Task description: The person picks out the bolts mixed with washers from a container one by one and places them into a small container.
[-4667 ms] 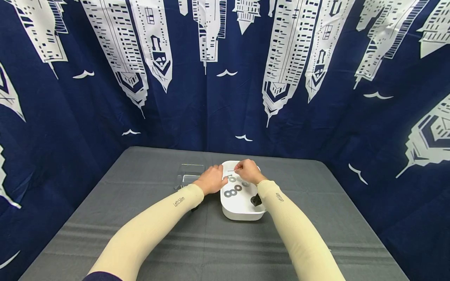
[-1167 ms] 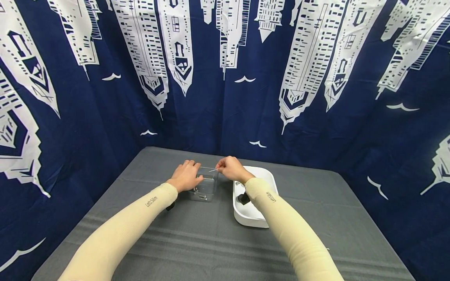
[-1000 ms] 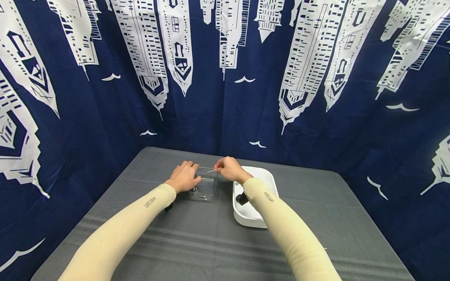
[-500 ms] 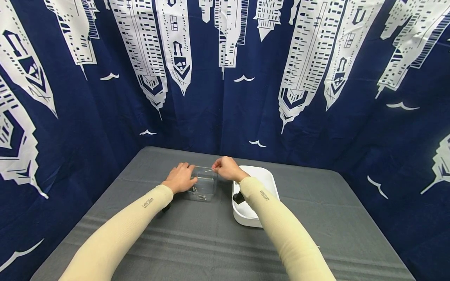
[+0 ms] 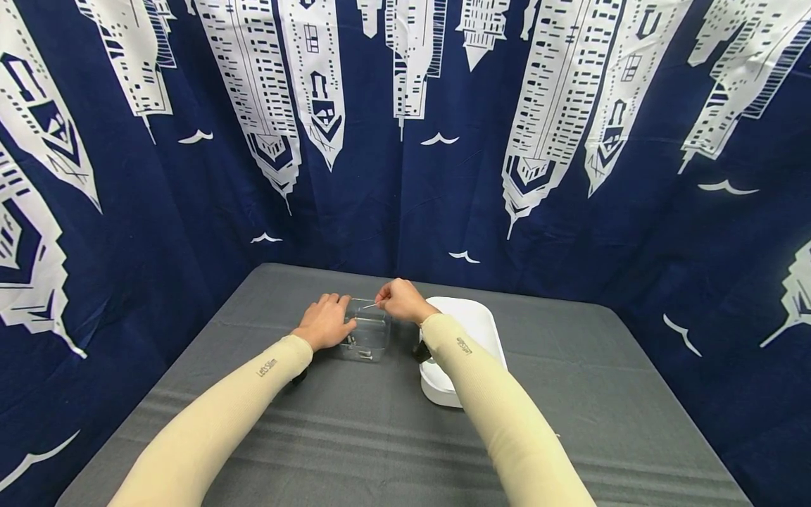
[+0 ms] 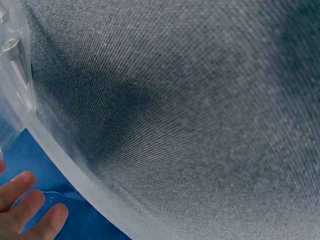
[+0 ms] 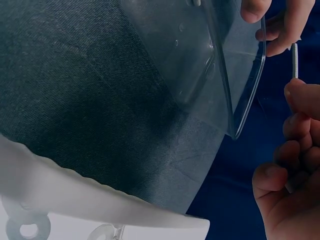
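Observation:
In the head view my right hand (image 5: 405, 301) is over the right back corner of a clear plastic box (image 5: 374, 338). It pinches a thin threaded screw (image 7: 295, 61) between thumb and fingertips, its free end towards the left hand. My left hand (image 5: 324, 322) holds the box at its left side, thumb and fingers spread. In the right wrist view left-hand fingers (image 7: 285, 30) lie at the box's rim. Several small metal pieces lie in the box; the left wrist view shows a socket-head screw (image 6: 15, 59) there. The left palm is hidden.
A white tub (image 5: 472, 317) stands to the right of the clear box, partly covered by the right sleeve. Washers (image 7: 29, 227) lie inside it. Grey cloth (image 5: 355, 422) covers the table, and a dark blue patterned curtain (image 5: 380, 211) hangs behind its far edge.
Both hands have moved left from the white tub to the clear box, the right one carrying the screw. Over the last second the right hand has shifted slightly further left; the left hand stays nearly still.

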A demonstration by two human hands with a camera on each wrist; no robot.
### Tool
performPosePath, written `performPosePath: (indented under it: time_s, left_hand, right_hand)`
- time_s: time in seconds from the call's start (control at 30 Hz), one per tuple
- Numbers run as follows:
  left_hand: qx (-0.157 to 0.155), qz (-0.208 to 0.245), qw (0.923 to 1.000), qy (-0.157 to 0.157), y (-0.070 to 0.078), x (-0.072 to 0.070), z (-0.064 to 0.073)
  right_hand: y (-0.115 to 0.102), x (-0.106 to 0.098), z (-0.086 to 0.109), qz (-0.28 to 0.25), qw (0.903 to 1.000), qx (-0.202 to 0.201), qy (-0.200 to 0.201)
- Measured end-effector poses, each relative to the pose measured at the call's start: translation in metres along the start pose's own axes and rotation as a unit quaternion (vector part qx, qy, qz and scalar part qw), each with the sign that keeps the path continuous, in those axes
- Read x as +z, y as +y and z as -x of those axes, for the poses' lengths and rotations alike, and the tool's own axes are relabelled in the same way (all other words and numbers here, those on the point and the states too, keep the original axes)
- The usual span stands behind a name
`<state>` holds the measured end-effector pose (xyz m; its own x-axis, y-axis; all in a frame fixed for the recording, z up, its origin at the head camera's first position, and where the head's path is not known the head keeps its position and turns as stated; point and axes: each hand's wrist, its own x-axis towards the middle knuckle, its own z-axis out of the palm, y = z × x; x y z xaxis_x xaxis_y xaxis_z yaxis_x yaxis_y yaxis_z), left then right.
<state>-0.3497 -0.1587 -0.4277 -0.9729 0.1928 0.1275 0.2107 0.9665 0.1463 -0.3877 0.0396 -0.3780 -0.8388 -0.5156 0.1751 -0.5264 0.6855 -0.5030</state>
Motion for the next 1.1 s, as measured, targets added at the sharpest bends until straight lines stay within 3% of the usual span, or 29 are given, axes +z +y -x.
performPosePath:
  time_s: [0.5,1.1]
  left_hand:
    - [-0.003,-0.003,1.0000,-0.005,0.002,0.003,-0.003]
    - [0.001,-0.011,0.9999,-0.013,0.002,-0.001,-0.002]
  right_hand:
    - [-0.005,0.001,-0.004,-0.005,0.9998,0.014,-0.011]
    - [0.013,-0.012,0.011,-0.015,0.9997,0.019,-0.001]
